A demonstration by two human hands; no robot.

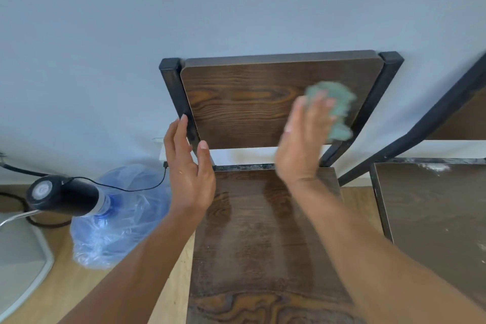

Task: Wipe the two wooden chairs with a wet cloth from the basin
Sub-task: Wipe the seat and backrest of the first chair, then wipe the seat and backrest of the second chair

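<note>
A dark wooden chair with a black metal frame stands in front of me against the wall; its backrest [244, 102] is upright and its seat [263, 239] shows damp streaks. My right hand [302, 144] presses a green cloth [336, 108] flat against the right part of the backrest, blurred by motion. My left hand [189, 166] is open, its fingers at the left black post [178, 97] of the backrest. A second wooden chair [434, 208] stands to the right, its seat dusty with white specks.
A blue water bottle [115, 216] wrapped in plastic with a black pump [60, 194] and cable lies on the wooden floor to the left. A white rounded object [23, 258] sits at the far left. A grey wall [236, 2] is behind the chairs.
</note>
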